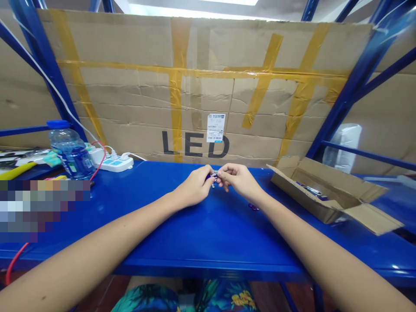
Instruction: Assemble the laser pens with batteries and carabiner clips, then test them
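Observation:
Both hands meet over the blue table [195,234], near its back edge. My left hand [196,186] is closed around a small metallic and purple-blue item [213,174], too small to name. The thumb and fingers of my right hand [235,177] pinch the item's right end, with the other fingers curled below. Part of the item is hidden by the fingers. Small dark red and purple pieces [253,207] lie on the table beside my right forearm.
An open cardboard box [305,200] with slim tools [310,190] inside stands at the right. On the left are a blue-capped bottle [69,151], a white power strip [115,162] and a red cable [16,260]. A large taped carton [143,108] stands behind the table.

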`<state>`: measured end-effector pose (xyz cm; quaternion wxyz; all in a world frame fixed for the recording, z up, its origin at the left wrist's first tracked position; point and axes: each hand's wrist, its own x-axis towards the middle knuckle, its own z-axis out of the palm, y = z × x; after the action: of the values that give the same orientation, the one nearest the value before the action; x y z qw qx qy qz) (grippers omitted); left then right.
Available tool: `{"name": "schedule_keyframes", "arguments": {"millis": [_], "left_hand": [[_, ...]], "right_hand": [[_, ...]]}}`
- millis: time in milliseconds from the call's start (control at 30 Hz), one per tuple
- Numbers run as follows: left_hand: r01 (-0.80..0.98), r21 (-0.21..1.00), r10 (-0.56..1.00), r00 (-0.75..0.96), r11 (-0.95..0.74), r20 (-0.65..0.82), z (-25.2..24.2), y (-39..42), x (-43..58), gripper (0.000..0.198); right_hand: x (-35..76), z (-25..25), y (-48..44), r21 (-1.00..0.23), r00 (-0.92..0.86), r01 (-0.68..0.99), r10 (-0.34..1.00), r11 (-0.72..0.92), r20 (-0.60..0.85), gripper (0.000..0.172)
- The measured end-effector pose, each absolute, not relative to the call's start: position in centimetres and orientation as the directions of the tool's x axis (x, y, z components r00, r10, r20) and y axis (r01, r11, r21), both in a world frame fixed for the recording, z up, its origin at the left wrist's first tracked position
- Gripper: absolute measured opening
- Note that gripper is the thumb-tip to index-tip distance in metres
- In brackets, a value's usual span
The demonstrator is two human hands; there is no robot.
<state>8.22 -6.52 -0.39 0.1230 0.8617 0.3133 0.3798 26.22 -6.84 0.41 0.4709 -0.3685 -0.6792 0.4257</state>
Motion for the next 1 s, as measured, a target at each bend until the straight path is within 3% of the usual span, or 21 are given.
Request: {"name": "schedule_keyframes", "arguments": {"millis": [67,200,300,433,567,733,1000], "left_hand": [[0.429,0.496,0.656,0.492,-0.755,0.573,-0.5,-6.51,8.42,0.015],[0.445,0.469,0.646,0.507,-0.763,0.571,-0.62,-6.18,8.38,0.028],[0.472,0.441,0.645,0.537,-0.764,0.544,-0.64,-5.93,8.16,0.027],[0.484,0.401,0.628,0.571,-0.778,0.528,-0.67,-5.93,7.95,0.024],[0.495,0.336,0.593,0.588,-0.801,0.55,-0.55,-6.07,7.94,0.024],[0.523,0.254,0.566,0.613,-0.814,0.552,-0.52,-6.14,7.93,0.023],[0.54,0.174,0.54,0.651,-0.823,0.533,-1.2,-5.72,7.83,0.025]], "right_hand": [[26.2,0.38,-6.74,-0.91,-0.268,0.102,0.892,0.401,0.363,0.027],[26.24,0.56,-6.92,-0.873,-0.273,0.192,0.879,0.448,0.391,0.021],[26.25,0.79,-7.2,-0.85,-0.297,0.292,0.886,0.438,0.355,0.017],[26.17,0.74,-7.36,-0.866,-0.314,0.292,0.896,0.406,0.314,0.017],[26.02,0.36,-7.34,-0.916,-0.294,0.216,0.917,0.339,0.27,0.02],[25.75,0.12,-7.36,-0.99,-0.279,0.028,0.952,0.136,0.123,0.023],[25.7,0.07,-7.2,-0.973,-0.329,-0.164,0.939,-0.161,-0.1,0.017]]}}
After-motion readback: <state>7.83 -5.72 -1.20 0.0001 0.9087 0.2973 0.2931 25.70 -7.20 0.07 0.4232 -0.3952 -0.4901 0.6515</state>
